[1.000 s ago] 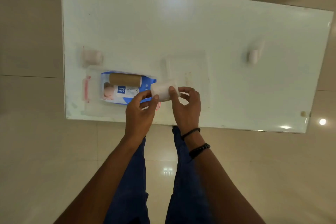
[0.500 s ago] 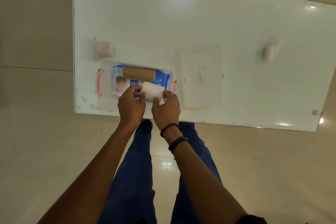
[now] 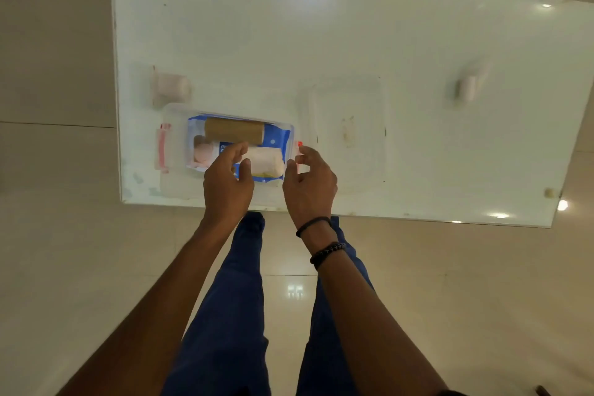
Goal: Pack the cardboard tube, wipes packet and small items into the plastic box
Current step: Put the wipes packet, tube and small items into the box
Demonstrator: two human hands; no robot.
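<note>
The clear plastic box [image 3: 175,146] with pink latches sits near the table's front left corner. Inside lies the blue wipes packet [image 3: 278,135], with the brown cardboard tube [image 3: 234,130] on its far side and a white roll [image 3: 266,162] on its near side. My left hand [image 3: 228,178] hovers over the box's near edge, fingers apart, just left of the white roll. To the right of the roll my right hand [image 3: 308,180] is at the box's right end, fingers spread and holding nothing.
The clear lid [image 3: 347,128] lies flat to the right of the box. A small white roll [image 3: 170,87] rests behind the box at the left. Another small white item [image 3: 467,88] lies far right. The white table [image 3: 321,26] ends just before my legs.
Both hands carried the white roll left and set it in the box on the wipes packet, then let go and drew apart. The view has shifted closer to the table.
</note>
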